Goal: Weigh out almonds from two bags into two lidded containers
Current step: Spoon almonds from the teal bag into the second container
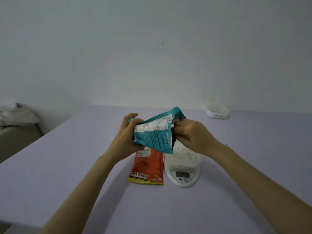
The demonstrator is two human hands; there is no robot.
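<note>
I hold a teal almond bag on its side above the table. My left hand grips its bottom end. My right hand pinches the torn mouth of the bag, which points right, over a white container standing on a white kitchen scale. A red almond bag lies flat on the table just left of the scale, partly under the teal bag. No almonds are visible. The scale's display is too dim to read.
A second white container sits at the far right of the lilac table. White bedding lies on a low surface beyond the table's left edge. A plain wall stands behind.
</note>
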